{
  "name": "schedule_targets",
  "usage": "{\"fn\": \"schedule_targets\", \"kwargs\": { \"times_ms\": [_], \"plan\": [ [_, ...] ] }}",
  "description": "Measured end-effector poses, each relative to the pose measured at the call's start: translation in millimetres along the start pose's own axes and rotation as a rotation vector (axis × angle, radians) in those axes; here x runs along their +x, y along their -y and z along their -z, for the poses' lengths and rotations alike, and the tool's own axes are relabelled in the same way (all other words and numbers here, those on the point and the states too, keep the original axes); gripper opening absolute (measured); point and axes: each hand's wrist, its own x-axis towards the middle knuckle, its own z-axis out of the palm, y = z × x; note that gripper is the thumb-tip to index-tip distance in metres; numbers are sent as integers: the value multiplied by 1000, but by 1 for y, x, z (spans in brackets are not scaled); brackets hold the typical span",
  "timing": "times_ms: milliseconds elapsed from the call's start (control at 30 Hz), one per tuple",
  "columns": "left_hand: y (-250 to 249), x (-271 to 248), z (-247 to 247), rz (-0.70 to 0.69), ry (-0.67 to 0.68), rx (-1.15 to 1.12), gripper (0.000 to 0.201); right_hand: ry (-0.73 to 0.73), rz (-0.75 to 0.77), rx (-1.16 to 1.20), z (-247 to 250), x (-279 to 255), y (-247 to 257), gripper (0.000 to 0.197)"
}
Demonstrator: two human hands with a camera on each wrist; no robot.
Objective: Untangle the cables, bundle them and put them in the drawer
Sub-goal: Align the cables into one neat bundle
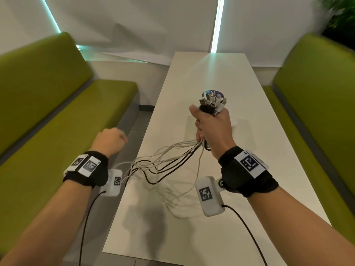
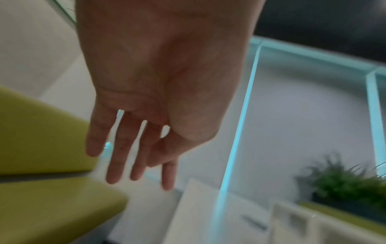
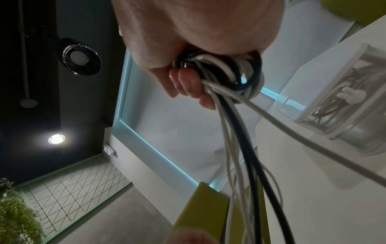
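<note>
A bunch of black and white cables hangs from my right hand, which grips it in a fist above the white table. The USB plugs stick up out of the fist, and the loose strands sag down-left past the table's left edge. In the right wrist view my fingers curl round the cables. A clear drawer box with a white frame stands on the table beside the hand, with cables inside. My left hand hovers left of the table, fingers straight and holding nothing.
Green benches flank the table on the left and right. A round purple-and-white labelled object shows just behind the plugs. A plant stands at the far right. My wrist cameras' cords hang below both arms.
</note>
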Motion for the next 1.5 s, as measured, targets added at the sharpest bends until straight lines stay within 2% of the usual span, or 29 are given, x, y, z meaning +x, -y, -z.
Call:
{"fn": "schedule_targets", "kwargs": {
  "times_ms": [33,67,100,167,200,233,267,333,367,400,533,633,767,900,1000,1067,1167,1267,1300,1433,1500],
  "plan": [
    [-17,-3,11,-94,-4,-128,26,-2,0,4,0,-1,0,31],
    [-34,-10,21,-214,52,-270,36,-7,-1,15,0,-3,0,30],
    [-54,-20,28,-329,152,-401,57,-15,-3,29,1,-5,-1,30],
    [-94,-43,31,-533,338,-487,88,-19,0,68,1,-7,-2,31],
    [-114,-56,27,-600,395,-498,94,-16,-1,103,1,-9,-2,32],
    [-130,-67,18,-621,418,-523,91,-12,-7,149,1,-10,-2,33],
    [-144,-78,9,-626,411,-585,74,-7,-17,191,2,-12,-2,32],
    [-160,-94,-11,-595,363,-690,14,10,-39,231,7,-16,-2,30],
    [-163,-98,-18,-583,359,-729,8,22,-52,240,11,-17,-2,28],
    [-162,-102,-22,-573,379,-745,16,33,-68,252,18,-18,-3,26],
    [-148,-98,-23,-501,440,-550,39,50,-149,289,45,-16,-9,32],
    [-133,-91,-17,-436,550,-512,38,18,-171,285,64,-13,-11,34],
    [-117,-96,-15,-446,508,-465,33,27,-121,124,82,-16,-5,34],
    [-124,-104,-17,-543,449,-360,31,111,91,-435,73,-18,2,26],
    [-127,-104,-12,-630,359,-150,37,241,217,-715,64,-23,7,14],
    [-128,-105,-9,-690,294,-41,41,363,247,-811,58,-28,4,14],
    [-128,-107,-2,-774,211,70,44,505,154,-774,53,-32,-6,33],
    [-127,-110,4,-800,158,44,35,590,96,-707,50,-39,-15,29],
    [-128,-112,5,-807,145,29,35,612,89,-686,48,-42,-19,30],
    [-127,-117,7,-803,56,-4,58,616,43,-512,42,-49,-21,30],
    [-128,-114,5,-784,2,32,49,624,44,-499,42,-48,-20,30]
  ]
}}
